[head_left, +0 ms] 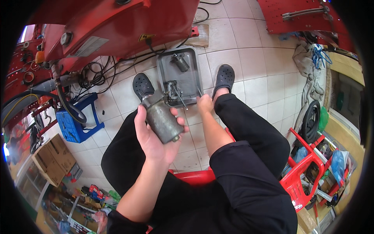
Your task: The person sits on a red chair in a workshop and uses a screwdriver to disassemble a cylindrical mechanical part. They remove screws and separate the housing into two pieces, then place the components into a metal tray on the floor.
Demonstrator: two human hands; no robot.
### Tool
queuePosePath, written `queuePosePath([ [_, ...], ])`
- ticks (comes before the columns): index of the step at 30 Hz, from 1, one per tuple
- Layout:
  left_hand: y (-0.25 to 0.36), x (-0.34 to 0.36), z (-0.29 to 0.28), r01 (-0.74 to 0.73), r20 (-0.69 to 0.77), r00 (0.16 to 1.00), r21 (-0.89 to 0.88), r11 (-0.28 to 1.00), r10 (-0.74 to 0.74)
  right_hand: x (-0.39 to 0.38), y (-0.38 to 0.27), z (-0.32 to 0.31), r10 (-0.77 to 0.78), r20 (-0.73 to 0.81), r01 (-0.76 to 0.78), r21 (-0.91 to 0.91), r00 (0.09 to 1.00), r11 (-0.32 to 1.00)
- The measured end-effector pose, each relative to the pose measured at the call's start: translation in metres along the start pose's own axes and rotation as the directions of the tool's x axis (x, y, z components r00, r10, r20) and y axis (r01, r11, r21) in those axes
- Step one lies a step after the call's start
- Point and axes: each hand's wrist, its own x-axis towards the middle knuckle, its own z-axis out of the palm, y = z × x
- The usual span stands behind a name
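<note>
My left hand [156,134] is wrapped around a grey metal cylinder part [163,120], like a small motor body, with a bracketed top end and a small stub at its lower end. It is raised between my knees. At the right near edge of a grey tray [198,70], my right hand [205,104] is closed on a thin metal rod [199,92]; its full shape is hidden. Inside the tray lie a second small cylindrical metal part [180,62] and a metal assembly [171,86] with slim rods across it, one poking over the near rim.
A large red machine [117,27] with black cables [93,76] stands at the far left. A blue plastic stool [80,121] and cardboard box [53,160] are left. On the right are a red plastic chair [304,175], a black tyre [311,121] and clutter. I sit on a red seat [194,177].
</note>
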Motion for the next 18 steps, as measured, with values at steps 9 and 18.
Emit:
queuePosePath([
  [9, 0.001, -0.010, 0.014, -0.058, -0.133, 0.990, -0.034, 0.998, 0.054, 0.023, -0.007, -0.078, -0.160, -0.096, 0.177, 0.220, 0.982, 0.959],
  [18, -0.002, -0.019, 0.006, -0.091, -0.089, 0.993, -0.084, 0.992, 0.083, -0.009, -0.035, -0.113, -0.143, -0.038, 0.132, 0.668, 0.989, 0.733],
])
